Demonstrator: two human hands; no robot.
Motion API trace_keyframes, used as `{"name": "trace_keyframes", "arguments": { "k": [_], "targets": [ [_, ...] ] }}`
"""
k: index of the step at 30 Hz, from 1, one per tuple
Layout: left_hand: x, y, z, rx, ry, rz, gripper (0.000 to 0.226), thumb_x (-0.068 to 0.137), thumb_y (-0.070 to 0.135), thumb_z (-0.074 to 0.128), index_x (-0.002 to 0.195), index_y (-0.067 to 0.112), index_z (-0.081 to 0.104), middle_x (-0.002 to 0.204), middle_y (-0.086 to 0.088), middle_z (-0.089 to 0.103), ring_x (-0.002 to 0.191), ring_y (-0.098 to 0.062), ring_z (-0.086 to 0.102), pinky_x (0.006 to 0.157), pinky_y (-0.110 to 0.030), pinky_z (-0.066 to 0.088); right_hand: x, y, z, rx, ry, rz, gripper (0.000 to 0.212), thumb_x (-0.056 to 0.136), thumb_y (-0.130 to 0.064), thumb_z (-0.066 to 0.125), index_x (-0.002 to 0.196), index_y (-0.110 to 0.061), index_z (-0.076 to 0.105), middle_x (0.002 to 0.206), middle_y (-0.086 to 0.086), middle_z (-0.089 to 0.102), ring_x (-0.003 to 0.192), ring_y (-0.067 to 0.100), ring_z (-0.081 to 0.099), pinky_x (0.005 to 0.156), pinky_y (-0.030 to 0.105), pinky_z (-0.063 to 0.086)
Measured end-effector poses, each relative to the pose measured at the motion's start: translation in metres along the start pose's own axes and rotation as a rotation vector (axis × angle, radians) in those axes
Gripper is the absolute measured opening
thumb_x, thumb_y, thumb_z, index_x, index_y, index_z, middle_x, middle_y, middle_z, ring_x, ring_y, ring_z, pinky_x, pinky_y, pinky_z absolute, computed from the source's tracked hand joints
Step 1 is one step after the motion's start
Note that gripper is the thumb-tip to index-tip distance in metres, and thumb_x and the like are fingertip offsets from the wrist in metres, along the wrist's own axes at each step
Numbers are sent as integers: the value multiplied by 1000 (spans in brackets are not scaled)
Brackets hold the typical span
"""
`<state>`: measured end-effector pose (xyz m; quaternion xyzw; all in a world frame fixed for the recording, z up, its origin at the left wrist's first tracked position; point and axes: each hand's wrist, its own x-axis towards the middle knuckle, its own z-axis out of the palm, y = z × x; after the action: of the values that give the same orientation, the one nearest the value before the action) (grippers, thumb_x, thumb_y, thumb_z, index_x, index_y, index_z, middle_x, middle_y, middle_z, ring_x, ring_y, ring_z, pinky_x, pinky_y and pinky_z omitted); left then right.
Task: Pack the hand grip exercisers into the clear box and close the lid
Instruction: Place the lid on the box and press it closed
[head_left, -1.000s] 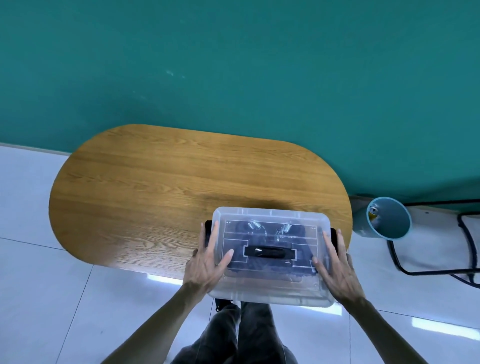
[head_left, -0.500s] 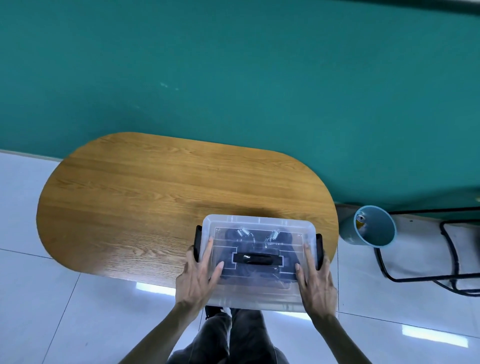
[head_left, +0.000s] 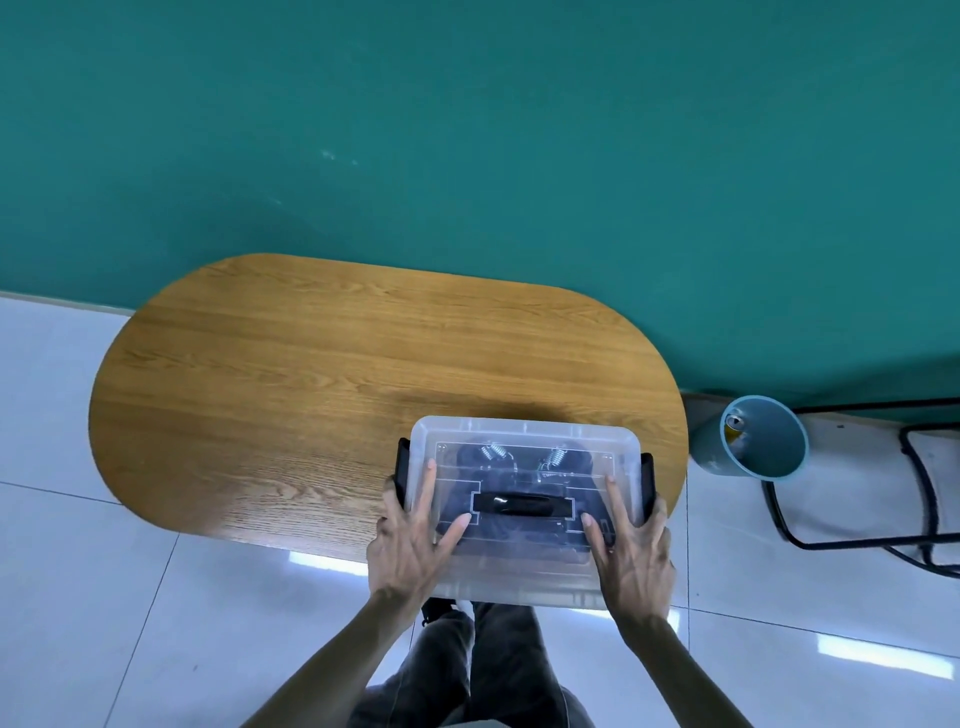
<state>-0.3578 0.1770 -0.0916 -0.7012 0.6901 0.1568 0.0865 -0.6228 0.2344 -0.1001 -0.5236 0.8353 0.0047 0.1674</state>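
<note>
Clear box (head_left: 524, 571) sits at near right edge of the oval wooden table (head_left: 311, 389), lid (head_left: 524, 431) on top w/ black handle (head_left: 511, 504) in the middle. 2 hand grip exercisers (head_left: 519, 462) show through the lid, springs toward far side. Left hand (head_left: 410, 545) and right hand (head_left: 631, 553) lie flat on the lid, fingers spread, outer fingers over the black side latches; gripping nothing. Teal bin (head_left: 753, 441) on floor at right.

Desk (head_left: 311, 374): wood-grain top, low sheen. Clear box (head_left: 524, 582): translucent smooth plastic; black glossy handle (head_left: 511, 504). Exercisers' springs (head_left: 493, 450): bright metal. Floor (head_left: 78, 597): glossy tile.
</note>
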Motion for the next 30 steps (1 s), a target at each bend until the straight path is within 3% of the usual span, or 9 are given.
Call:
{"name": "trace_keyframes", "arguments": {
  "k": [9,14,17,20,22,25,26,28,30],
  "targets": [
    [1,3,9,55,-11,44,82,92,79,18,158,42,-13,144,-26,41,45,-7,39,32,-18,25,-5,-12,-3,17,-11,16,72,96,-53,46,158,-45,11,142,28,32,101,47,61,51,49,60],
    [3,-1,11,36,26,58,80,94,78,21,158,42,-10,137,-25,44,45,-5,36,32,-16,23,-6,-9,-4,-17,21,-32,69,93,-55,24,158,-43,6,143,29,27,102,48,62,54,51,60],
    [-2,-5,10,19,46,72,77,96,74,18,157,42,-15,130,-22,43,54,-9,47,36,-18,42,-6,-10,-8,-43,37,-51,69,93,-54,22,159,-42,7,142,29,27,103,48,63,57,52,61],
    [0,-6,5,-13,49,95,70,101,70,12,158,39,-14,147,-29,35,96,-28,65,74,-37,62,-6,-9,-15,-54,47,-56,64,100,-48,32,159,-40,10,143,31,32,110,50,60,74,56,61],
    [7,-7,-4,-45,80,129,72,101,68,14,161,33,-3,162,-32,14,131,-40,51,100,-49,52,-4,-8,-18,-100,49,-78,58,106,-42,36,159,-36,16,147,34,37,120,51,55,91,57,54],
    [21,-3,-27,-9,38,194,76,100,70,9,161,26,-4,167,-23,-5,148,-26,21,116,-48,33,8,-17,-32,-169,21,-71,58,101,-46,32,154,-24,37,146,32,44,121,49,54,95,56,49],
    [27,-1,-38,16,-6,197,78,100,70,6,162,23,-1,166,-22,5,146,-22,24,116,-45,34,13,-23,-40,-187,25,-88,58,100,-46,30,150,-20,44,142,30,49,116,48,57,91,54,51],
    [41,7,-62,88,-31,215,79,100,67,7,157,16,28,148,-17,38,130,-22,44,106,-40,45,24,-38,-61,-242,32,-131,54,102,-43,26,141,-15,50,135,22,56,108,41,59,85,47,52],
    [51,15,-86,149,-30,259,71,103,62,11,129,15,58,118,-9,59,107,-19,56,92,-33,51,34,-56,-87,-246,-42,-174,45,104,-41,28,135,-16,50,129,13,58,111,32,57,87,41,50]
  ]
}}
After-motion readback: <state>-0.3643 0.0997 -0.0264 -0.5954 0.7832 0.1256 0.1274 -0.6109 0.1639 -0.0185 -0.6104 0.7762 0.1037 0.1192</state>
